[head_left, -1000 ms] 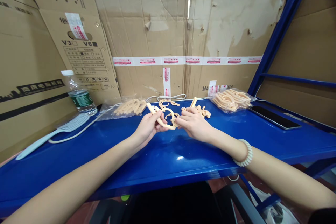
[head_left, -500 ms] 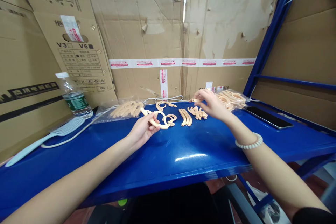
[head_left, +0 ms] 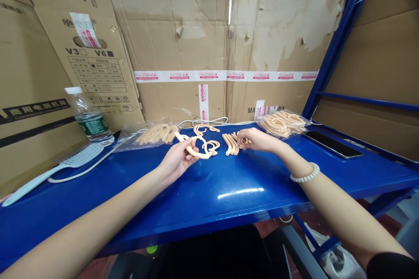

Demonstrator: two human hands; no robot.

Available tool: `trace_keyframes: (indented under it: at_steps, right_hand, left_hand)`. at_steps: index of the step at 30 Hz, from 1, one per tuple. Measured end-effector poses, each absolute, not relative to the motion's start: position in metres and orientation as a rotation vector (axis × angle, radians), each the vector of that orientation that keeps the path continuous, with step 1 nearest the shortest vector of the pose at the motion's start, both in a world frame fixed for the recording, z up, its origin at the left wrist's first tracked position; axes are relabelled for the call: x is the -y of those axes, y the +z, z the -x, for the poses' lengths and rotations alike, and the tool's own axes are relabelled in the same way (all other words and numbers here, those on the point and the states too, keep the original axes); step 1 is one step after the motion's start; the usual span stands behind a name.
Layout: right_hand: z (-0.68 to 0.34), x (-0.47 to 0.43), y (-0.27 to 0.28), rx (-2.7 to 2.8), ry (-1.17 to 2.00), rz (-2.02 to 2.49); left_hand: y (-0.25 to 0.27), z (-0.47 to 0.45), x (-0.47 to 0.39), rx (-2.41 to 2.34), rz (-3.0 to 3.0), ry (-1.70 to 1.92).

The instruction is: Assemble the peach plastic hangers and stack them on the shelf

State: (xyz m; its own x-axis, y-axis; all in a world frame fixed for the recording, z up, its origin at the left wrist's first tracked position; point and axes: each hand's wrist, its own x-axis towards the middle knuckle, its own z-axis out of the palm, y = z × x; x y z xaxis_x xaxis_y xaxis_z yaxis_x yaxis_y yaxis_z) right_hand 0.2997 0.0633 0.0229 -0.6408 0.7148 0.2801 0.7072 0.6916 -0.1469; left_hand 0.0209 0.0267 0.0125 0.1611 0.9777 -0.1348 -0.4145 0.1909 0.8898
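Observation:
My left hand (head_left: pixel 179 156) is closed around a beige plastic folding hanger (head_left: pixel 203 155), held tilted just above the blue table (head_left: pixel 203 196). Right beside it lie curved beige hanger hooks (head_left: pixel 214 144). Another beige hanger piece (head_left: pixel 204 128) rests farther back. My right hand (head_left: pixel 253 139) reaches down to a pile of small beige pieces (head_left: pixel 235 135), its fingers curled and pinched together over them. The hand covers most of that pile, and what sits between the fingertips is hidden. Several curved beige arms (head_left: pixel 231 144) lie side by side, just left of my right hand.
Clear bags of beige hangers lie at back left (head_left: pixel 157 134) and back right (head_left: pixel 284 123). A water bottle (head_left: pixel 93 124) and a pale hairbrush (head_left: pixel 75 159) are at left, a phone (head_left: pixel 333 144) at right. Cardboard sheets (head_left: pixel 183 43) wall the back; a white cable (head_left: pixel 94 170) crosses the left side.
My right hand has come down and forward from near the right-hand bag to the small-piece pile. My left hand keeps the hanger in nearly the same place. The view has shifted slightly.

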Motion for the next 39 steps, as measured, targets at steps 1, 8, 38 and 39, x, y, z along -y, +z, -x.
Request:
trace_keyframes:
  at_steps: [1,8,38,39]
  right_hand:
    - [-0.299,-0.063,0.022,2.596,0.05,1.127]
    - [-0.299,-0.063,0.018,2.659,0.248,1.132]
    - [-0.239,-0.02,0.011,2.507,-0.15,0.656]
    - [-0.238,-0.02,0.011,2.504,-0.131,0.666]
  left_hand:
    - [0.013,-0.021,-0.026,-0.876,-0.821,1.17]
    - [0.016,-0.022,-0.022,-0.871,-0.832,1.112]
    - [0.001,-0.018,-0.024,-0.922,-1.944,1.132]
    - [0.0,-0.017,-0.024,-0.936,-1.959,1.124]
